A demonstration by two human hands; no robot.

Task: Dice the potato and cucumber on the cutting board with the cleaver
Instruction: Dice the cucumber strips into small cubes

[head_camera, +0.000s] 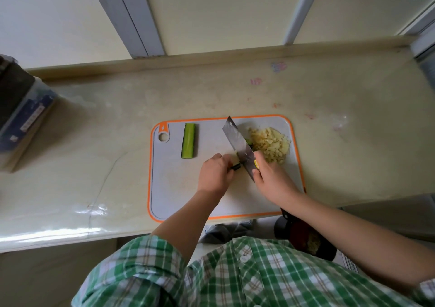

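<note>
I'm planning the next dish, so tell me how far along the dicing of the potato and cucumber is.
Done: the potato sits as a diced pile on the right of the cutting board. In hand: the left hand holds a cucumber piece while the right hand brings the cleaver down on it. Left: a long cucumber half lies uncut on the board's left.

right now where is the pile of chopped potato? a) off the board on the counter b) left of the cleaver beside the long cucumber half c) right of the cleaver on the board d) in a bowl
C: the chopped potato sits on the cutting board to the right of the cleaver blade, while the long cucumber half lies well to the left of it.
</note>
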